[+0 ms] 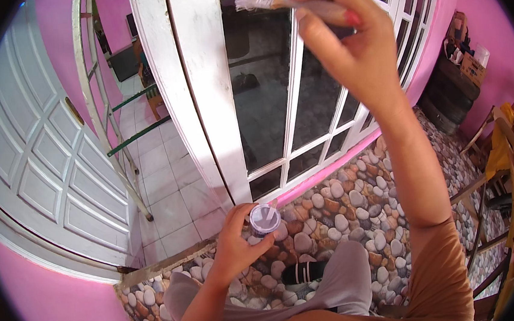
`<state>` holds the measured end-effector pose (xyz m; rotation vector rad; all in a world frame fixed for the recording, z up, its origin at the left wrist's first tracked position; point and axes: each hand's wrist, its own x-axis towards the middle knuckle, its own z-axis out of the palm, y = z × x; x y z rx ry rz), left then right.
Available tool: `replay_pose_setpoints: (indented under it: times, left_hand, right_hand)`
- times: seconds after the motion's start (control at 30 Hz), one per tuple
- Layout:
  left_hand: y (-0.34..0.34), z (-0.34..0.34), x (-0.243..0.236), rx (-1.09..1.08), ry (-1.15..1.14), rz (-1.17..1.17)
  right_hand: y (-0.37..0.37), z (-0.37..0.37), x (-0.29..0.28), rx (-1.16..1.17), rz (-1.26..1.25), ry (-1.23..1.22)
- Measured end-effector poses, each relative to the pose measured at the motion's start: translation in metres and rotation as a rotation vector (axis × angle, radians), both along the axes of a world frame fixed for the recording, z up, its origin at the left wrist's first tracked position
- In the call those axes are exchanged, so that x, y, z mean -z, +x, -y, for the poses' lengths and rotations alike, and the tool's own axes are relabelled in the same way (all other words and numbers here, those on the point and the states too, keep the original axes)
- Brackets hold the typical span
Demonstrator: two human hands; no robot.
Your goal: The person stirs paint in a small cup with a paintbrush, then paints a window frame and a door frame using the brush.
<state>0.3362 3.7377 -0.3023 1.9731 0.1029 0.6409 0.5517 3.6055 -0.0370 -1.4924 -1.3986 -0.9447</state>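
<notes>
In the head view my right hand (pixel 350 44) is closed round the handle of a paintbrush (pixel 256 0). Its white-coated bristles are at the upper rail of a white window frame (pixel 291 97) with dark glass panes; whether they touch it is hard to tell. Low in the middle, my left hand (pixel 242 243) grips a small round cup (pixel 265 220) with pale liquid and a light strip across its mouth. The cup is held below the window, above the pebble-patterned floor (pixel 357 201).
At left stand a white panelled door (pixel 39 159) and a metal ladder (pixel 110 142) on pale tiles (pixel 168 179). At right, dark tyres (pixel 451 91), a box (pixel 472 68) and piled wooden items (pixel 507 159) line a pink wall (pixel 497 33). My legs are at the bottom.
</notes>
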Motion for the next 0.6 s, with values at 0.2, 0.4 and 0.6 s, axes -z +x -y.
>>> replay_pose_setpoints:
  times: [0.2,0.4,0.6]
  left_hand:
    - [0.001,0.001,0.000,0.008,0.003,0.001]
    - [-0.001,0.002,-0.004,0.010,0.027,-0.010]
    - [-0.001,0.002,0.000,0.004,-0.010,0.014]
  right_hand:
    - [0.010,-0.024,0.019,-0.043,0.348,0.156]
    - [0.010,-0.043,0.025,-0.024,0.418,0.244]
    - [0.008,-0.051,0.027,-0.039,0.396,0.248]
